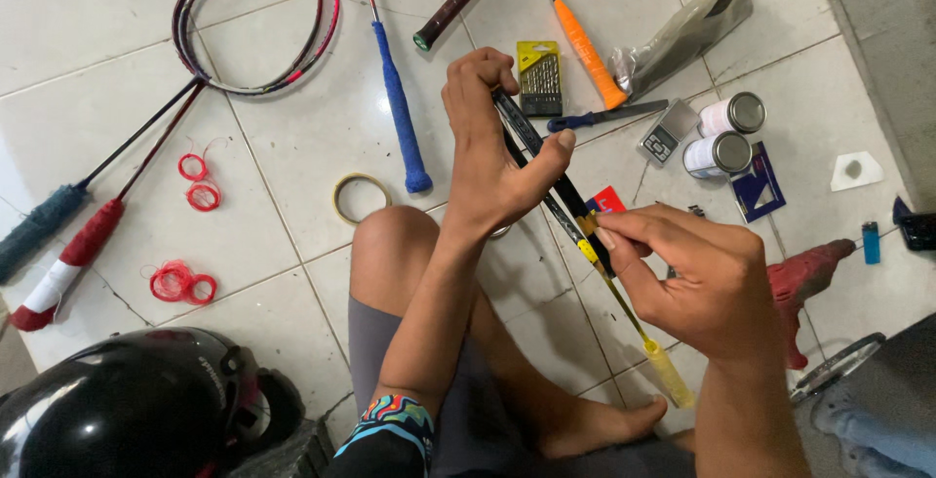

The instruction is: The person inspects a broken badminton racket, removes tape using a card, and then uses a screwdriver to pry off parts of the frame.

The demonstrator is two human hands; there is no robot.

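Left hand (487,151) fingers clamp black racket frame (531,141); right hand (697,278) fingers pinch yellow tool (648,346) against it, above tiled floor (292,244).

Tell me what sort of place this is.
Probably a home floor used as an informal racket repair spot, not a proper workshop. The person sits on white floor tiles, left hand and right hand on a racket frame, with spare rackets, a drill bit set and a red drill about.

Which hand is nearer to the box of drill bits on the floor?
Left. The left hand grips the racket frame right beside the box of drill bits; the right hand sits lower, farther from it.
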